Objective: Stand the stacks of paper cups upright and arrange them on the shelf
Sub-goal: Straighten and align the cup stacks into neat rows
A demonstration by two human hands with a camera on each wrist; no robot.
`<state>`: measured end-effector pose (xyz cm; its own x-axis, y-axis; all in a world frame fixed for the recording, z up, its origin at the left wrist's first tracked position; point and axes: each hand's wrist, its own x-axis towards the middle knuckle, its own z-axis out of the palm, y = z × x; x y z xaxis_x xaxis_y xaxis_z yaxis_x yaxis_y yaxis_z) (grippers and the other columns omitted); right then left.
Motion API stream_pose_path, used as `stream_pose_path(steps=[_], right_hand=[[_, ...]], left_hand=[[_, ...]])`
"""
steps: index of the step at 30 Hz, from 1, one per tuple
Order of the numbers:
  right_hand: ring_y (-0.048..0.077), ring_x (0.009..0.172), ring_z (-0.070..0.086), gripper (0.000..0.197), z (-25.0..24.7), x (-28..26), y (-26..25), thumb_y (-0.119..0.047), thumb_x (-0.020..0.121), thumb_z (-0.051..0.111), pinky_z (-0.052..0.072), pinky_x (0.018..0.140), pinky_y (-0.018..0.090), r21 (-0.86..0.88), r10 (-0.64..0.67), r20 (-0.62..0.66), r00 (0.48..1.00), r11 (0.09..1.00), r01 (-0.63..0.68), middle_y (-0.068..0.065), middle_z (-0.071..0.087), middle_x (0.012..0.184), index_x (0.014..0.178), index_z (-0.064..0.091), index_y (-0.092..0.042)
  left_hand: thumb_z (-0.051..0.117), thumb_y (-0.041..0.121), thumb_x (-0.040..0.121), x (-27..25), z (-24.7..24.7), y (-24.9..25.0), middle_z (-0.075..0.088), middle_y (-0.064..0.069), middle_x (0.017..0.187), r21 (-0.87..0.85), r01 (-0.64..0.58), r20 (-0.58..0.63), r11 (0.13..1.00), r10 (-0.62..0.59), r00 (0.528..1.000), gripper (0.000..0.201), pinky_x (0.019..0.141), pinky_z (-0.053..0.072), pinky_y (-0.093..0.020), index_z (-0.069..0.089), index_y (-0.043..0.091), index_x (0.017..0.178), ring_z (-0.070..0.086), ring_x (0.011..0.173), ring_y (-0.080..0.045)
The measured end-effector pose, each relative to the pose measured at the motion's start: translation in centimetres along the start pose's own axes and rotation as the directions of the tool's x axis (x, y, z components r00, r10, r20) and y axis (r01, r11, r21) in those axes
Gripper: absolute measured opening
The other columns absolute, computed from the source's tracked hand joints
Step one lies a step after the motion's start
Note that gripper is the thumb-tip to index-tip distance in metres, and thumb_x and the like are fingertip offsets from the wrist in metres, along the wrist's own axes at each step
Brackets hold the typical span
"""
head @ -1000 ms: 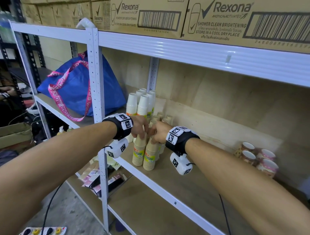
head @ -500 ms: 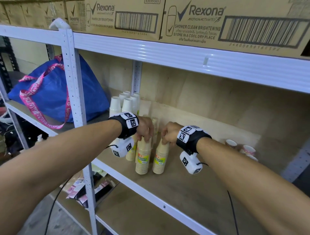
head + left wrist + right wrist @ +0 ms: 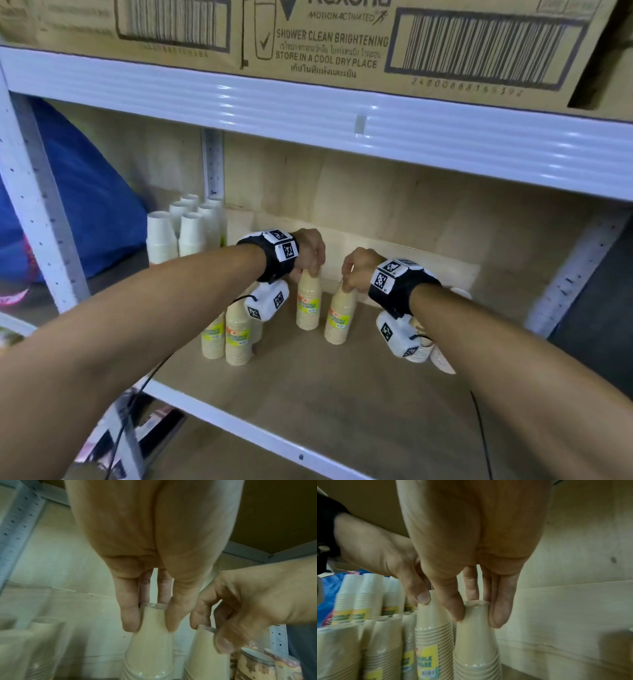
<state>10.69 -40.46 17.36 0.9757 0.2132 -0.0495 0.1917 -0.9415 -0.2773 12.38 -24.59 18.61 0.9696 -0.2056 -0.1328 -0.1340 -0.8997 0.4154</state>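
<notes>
Two tapered, ribbed beige cup stacks stand on the plywood shelf; left hand and right hand each pinch one's plastic-wrapped top.

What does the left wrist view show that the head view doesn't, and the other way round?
Only the left wrist view shows the left hand's fingertips pinching the top of its beige cup stack, and the patterned cups upright at the right.

Only the head view shows the white cup stacks at the back left, the Rexona cartons above and the blue bag.

Both show the right hand gripping the neighbouring beige stack by its top, both stacks upright on the shelf.
</notes>
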Motion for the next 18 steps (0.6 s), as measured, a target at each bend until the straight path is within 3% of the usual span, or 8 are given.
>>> stream_pose_path(steps=[2, 4, 6, 9, 11, 14, 16, 18], right_hand=[[0.02, 0.078, 0.06, 0.03, -0.4, 0.9, 1.2, -0.012, 0.076, 0.076, 0.05, 0.065, 0.025, -0.016, 0.023, -0.033, 0.999, 1.0, -0.024, 0.008, 0.064, 0.102, 0.104, 0.07, -0.005], [0.021, 0.089, 0.062, 0.032, -0.8, 1.9, 2.2, -0.012, 0.076, 0.076, 0.051, 0.073, 0.027, -0.019, 0.057, -0.059, 0.997, 0.998, -0.059, 0.009, 0.065, 0.109, 0.107, 0.07, -0.006], [0.023, 0.1, 0.062, 0.033, -1.0, 2.8, 3.1, -0.011, 0.077, 0.075, 0.051, 0.08, 0.027, -0.008, 0.099, -0.082, 0.992, 0.995, -0.1, 0.011, 0.064, 0.114, 0.109, 0.069, -0.005], [0.02, 0.094, 0.06, 0.029, -1.2, 4.1, 4.1, -0.007, 0.082, 0.068, 0.047, 0.075, 0.023, -0.002, 0.132, -0.134, 0.982, 0.991, -0.134, 0.012, 0.065, 0.115, 0.111, 0.068, -0.003], [0.023, 0.098, 0.062, 0.029, -1.2, 5.1, 4.8, -0.01, 0.084, 0.065, 0.05, 0.081, 0.026, 0.011, 0.135, -0.153, 0.979, 0.991, -0.135, 0.013, 0.065, 0.116, 0.112, 0.068, -0.004], [0.029, 0.105, 0.063, 0.03, -1.1, 6.4, 5.4, -0.014, 0.084, 0.064, 0.053, 0.089, 0.033, 0.012, 0.151, -0.165, 0.975, 0.988, -0.151, 0.013, 0.066, 0.114, 0.113, 0.067, -0.006], [0.027, 0.102, 0.064, 0.027, -0.9, 7.2, 5.7, -0.01, 0.084, 0.066, 0.054, 0.084, 0.03, 0.018, 0.174, -0.177, 0.969, 0.985, -0.174, 0.012, 0.067, 0.112, 0.111, 0.068, -0.005], [0.027, 0.102, 0.064, 0.027, -0.7, 7.8, 6.0, -0.008, 0.084, 0.067, 0.054, 0.083, 0.029, 0.034, 0.183, -0.182, 0.966, 0.983, -0.18, 0.012, 0.066, 0.113, 0.11, 0.069, -0.006]], left_hand=[[0.074, 0.002, 0.079, 1.6, 0.3, 0.5, 0.063, -0.005, 0.11, -0.003, -0.022, -0.047, 1.0, 0.022, 0.999, 0.033, 0.068, 0.053, -0.027, 0.07, 0.01, 0.11, 0.063, 0.086, -0.022], [0.073, 0.003, 0.08, 3.3, 0.5, 1.1, 0.06, -0.003, 0.108, 0.034, -0.058, -0.072, 0.998, 0.06, 0.996, 0.033, 0.073, 0.048, -0.026, 0.07, 0.009, 0.112, 0.058, 0.091, -0.02], [0.073, 0.004, 0.08, 5.1, 0.8, 1.7, 0.055, -0.002, 0.097, 0.067, -0.088, -0.07, 0.994, 0.093, 0.993, 0.024, 0.071, 0.044, -0.026, 0.071, 0.012, 0.103, 0.052, 0.084, -0.019], [0.069, 0.004, 0.084, 7.6, 1.4, 2.1, 0.041, -0.001, 0.082, 0.115, -0.087, -0.069, 0.99, 0.095, 0.993, 0.019, 0.063, 0.039, -0.022, 0.058, 0.019, 0.085, 0.041, 0.071, -0.015], [0.066, 0.007, 0.087, 8.8, 1.7, 2.4, 0.041, 0.0, 0.077, 0.149, -0.088, -0.085, 0.985, 0.101, 0.991, 0.015, 0.059, 0.038, -0.018, 0.056, 0.019, 0.087, 0.043, 0.066, -0.012], [0.068, 0.008, 0.085, 10.4, 2.2, 2.7, 0.064, -0.008, 0.102, 0.167, -0.097, -0.104, 0.981, 0.115, 0.988, 0.022, 0.071, 0.05, -0.027, 0.07, 0.005, 0.106, 0.061, 0.087, -0.02], [0.071, 0.007, 0.082, 11.3, 2.4, 2.8, 0.067, -0.011, 0.112, 0.135, -0.074, -0.122, 0.988, 0.091, 0.988, 0.028, 0.077, 0.054, -0.033, 0.07, 0.002, 0.109, 0.066, 0.097, -0.025], [0.072, 0.006, 0.079, 12.1, 2.7, 2.7, 0.067, -0.012, 0.112, 0.116, -0.08, -0.135, 0.99, 0.096, 0.986, 0.03, 0.077, 0.055, -0.033, 0.07, 0.004, 0.109, 0.067, 0.098, -0.027]])
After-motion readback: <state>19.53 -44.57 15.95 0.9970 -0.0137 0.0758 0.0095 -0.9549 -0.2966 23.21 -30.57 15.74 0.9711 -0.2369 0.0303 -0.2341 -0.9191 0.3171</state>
